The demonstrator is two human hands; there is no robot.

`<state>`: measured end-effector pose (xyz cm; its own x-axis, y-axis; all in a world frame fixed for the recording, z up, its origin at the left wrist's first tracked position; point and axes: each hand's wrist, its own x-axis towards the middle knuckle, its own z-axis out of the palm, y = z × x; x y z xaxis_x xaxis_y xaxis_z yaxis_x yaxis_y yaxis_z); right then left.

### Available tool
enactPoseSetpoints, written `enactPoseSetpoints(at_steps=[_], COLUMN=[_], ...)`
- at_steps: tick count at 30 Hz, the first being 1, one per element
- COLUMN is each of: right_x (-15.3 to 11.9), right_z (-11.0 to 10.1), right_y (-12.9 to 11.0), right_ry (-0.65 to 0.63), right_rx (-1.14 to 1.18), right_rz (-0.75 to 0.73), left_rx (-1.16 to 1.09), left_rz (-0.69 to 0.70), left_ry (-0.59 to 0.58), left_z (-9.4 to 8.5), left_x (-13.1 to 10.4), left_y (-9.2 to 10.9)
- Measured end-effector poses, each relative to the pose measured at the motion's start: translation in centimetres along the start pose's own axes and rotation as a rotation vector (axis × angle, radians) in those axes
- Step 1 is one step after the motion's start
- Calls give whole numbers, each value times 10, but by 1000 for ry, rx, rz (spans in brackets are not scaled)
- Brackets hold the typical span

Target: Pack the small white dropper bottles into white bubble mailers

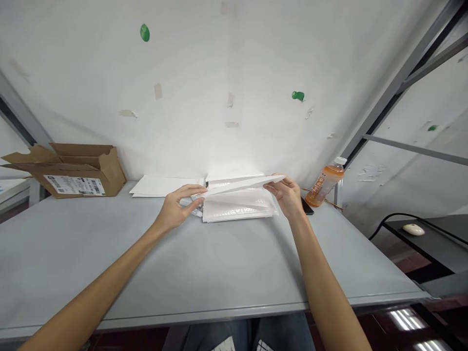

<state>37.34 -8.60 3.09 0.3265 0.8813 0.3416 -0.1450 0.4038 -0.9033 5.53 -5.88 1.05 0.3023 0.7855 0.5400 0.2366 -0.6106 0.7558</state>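
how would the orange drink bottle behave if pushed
Pushed high, the bottle would probably tip, being taller than wide. Its rounded sides suggest it could roll once down. It looks fairly heavy for its size, as orange liquid seems to fill most of it.

The one view comes from the wearer's head, above the near edge of the grey table [226, 273], and looks forward and down across its top toward the white wall [204, 63] behind. It sits close enough that the jeans [199, 336] show at the bottom edge, and both forearms [318, 278] run up from the lower part of the frame to the left hand [177, 204] and right hand [287, 195] near the centre, around the white mailer [244, 184]. Coverage is wide, taking in the cardboard box [78, 168] at left and, at far right, the computer mouse [413, 229] beyond the table; the metal uprights [398, 83] lean outward toward the top corners.
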Motion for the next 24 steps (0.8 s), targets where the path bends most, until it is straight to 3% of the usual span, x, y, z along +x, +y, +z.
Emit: enactPoseSetpoints(at_steps=[3, 5, 9, 13, 19, 24], right_x=[5, 8, 9, 9, 16, 13], right_z=[-5, -9, -18, -29, -48, -48], right_y=[17, 26, 32, 30, 28, 17], right_ry=[-4, 46, 137, 81, -156, -179], right_rx=[-94, -308, -839, -1082, -1000, -727], right_rz=[20, -16, -146, -62, -30, 134], left_rx=[210, 324, 492, 543, 555, 552], left_rz=[130, 212, 319, 335, 270, 255], left_ry=[137, 174, 143, 44, -41, -27], left_z=[9, 16, 31, 41, 42, 41], left_x=[-3, -4, -5, -7, -10, -12], left_y=[-7, -15, -29, -32, -32, -34])
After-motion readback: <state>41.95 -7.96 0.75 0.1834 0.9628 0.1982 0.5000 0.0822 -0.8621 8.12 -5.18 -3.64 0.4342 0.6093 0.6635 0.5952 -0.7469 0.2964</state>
